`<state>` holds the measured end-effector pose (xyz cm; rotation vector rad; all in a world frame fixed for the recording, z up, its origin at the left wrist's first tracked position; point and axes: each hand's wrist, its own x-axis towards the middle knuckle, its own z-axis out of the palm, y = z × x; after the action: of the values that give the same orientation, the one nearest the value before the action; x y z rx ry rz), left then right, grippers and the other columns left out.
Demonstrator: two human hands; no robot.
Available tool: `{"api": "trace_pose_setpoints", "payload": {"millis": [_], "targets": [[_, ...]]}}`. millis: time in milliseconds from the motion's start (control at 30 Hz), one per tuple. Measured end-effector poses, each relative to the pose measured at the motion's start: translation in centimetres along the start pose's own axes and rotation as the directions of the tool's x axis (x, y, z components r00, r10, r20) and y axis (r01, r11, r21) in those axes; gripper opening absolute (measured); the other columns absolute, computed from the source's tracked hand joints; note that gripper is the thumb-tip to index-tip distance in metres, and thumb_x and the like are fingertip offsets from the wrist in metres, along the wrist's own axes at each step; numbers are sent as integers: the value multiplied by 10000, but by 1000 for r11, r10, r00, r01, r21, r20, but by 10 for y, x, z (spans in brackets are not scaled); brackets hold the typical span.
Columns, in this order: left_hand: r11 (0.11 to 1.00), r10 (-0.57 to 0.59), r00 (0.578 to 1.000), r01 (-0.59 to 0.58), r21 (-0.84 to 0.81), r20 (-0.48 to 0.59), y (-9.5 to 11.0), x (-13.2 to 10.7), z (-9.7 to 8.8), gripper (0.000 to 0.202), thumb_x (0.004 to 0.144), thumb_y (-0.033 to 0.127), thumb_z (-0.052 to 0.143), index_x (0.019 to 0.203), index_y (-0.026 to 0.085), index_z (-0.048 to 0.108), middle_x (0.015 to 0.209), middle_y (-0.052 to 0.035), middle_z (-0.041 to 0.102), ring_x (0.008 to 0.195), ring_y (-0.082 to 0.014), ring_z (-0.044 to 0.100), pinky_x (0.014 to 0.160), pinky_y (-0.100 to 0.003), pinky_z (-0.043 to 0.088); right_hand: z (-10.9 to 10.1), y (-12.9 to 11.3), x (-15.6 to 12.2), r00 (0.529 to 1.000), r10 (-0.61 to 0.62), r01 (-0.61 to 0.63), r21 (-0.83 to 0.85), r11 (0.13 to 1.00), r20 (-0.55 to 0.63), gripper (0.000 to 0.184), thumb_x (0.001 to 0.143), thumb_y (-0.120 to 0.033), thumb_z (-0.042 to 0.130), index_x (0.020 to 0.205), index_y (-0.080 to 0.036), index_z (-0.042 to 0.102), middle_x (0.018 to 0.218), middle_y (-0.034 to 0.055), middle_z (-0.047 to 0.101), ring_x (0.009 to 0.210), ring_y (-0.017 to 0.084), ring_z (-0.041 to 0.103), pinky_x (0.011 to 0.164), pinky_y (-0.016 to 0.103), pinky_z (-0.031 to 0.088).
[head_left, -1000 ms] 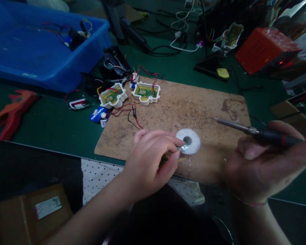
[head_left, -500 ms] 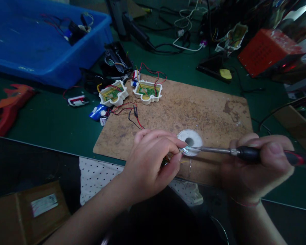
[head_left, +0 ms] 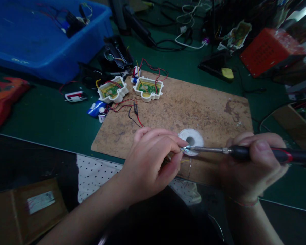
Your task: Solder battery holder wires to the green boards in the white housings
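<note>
My right hand (head_left: 255,166) is closed around the black handle of a soldering iron (head_left: 244,152), whose metal shaft points left. Its tip meets a small shiny part with wires (head_left: 185,149), pinched between the thumb and fingers of my left hand (head_left: 155,156). Most of that part lies hidden behind my fingers. Under the tip sits a white solder spool (head_left: 197,135) on the brown board (head_left: 201,109), and a thin strand of solder wire (head_left: 190,168) hangs below it. Red and black wires (head_left: 138,119) run out beyond my left hand.
Two white housings with green circuit boards, one (head_left: 148,89) beside the other (head_left: 113,90), stand at the board's back left. A blue bin (head_left: 66,63), an orange-red tool (head_left: 7,98), an iron stand with yellow sponge (head_left: 227,73) and a red box (head_left: 270,51) surround the board.
My right hand and the soldering iron have shifted slightly left, bringing the tip further onto the small part. My left hand keeps its pinch. The view has tilted a little.
</note>
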<state>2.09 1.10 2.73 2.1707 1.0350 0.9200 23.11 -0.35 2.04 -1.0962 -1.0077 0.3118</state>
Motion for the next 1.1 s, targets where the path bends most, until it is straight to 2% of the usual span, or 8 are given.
{"api": "trace_pose_setpoints", "payload": {"millis": [433,700,1100], "targets": [[1000,2,1000,-2,14,6,0,1,1,94,957,168,643,928,246,600,1129,32,811,1127,-203,715,1035,-466,394,-2,-1,-1,999,19,-17,-56,998,43,184,847,-216,594,665,-216,570,619,-42,451,504,107,472,424,271,320],[1000,-1,1000,1,10,7,0,-1,0,90,957,168,646,930,244,605,1128,61,805,1140,-194,712,1055,-464,387,-3,-3,-1,996,81,-78,-68,995,39,156,829,-247,626,678,-218,599,598,-44,492,498,111,473,436,267,336],[1000,0,1000,0,22,13,-1,0,0,88,952,172,654,933,245,609,1140,67,802,1146,-188,706,1048,-463,386,-3,-2,-2,997,65,-63,-71,995,35,181,823,-266,649,659,-219,591,614,-49,444,501,103,463,451,261,346]]}}
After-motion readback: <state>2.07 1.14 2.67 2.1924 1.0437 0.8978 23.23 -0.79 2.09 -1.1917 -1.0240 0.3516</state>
